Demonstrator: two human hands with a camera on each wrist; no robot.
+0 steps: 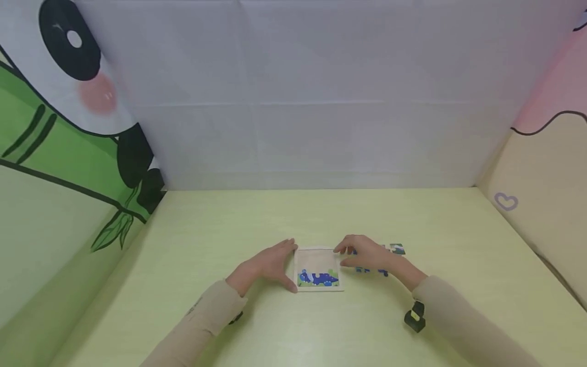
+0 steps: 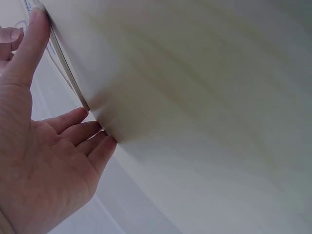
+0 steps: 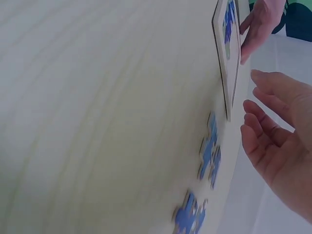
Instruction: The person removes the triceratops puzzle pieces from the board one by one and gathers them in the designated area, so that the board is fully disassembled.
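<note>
just right of the puzzle board (image 1: 317, 260), loose puzzle pieces (image 1: 397, 249) lie nearer the right hand (image 1: 367, 252), thumb and fingertips parted around nothing visible, than the left hand (image 1: 269, 262), spread along the board's left edge.

Puzzle tray (image 1: 316, 259) — square, pale-rimmed, lying flat; lower part filled with fitted pieces (image 1: 321, 279) in blue and green, upper area bare wood-tone. Loose pieces (image 3: 208, 148), mostly blue, lie scattered just right of it — some partly hidden.
</note>
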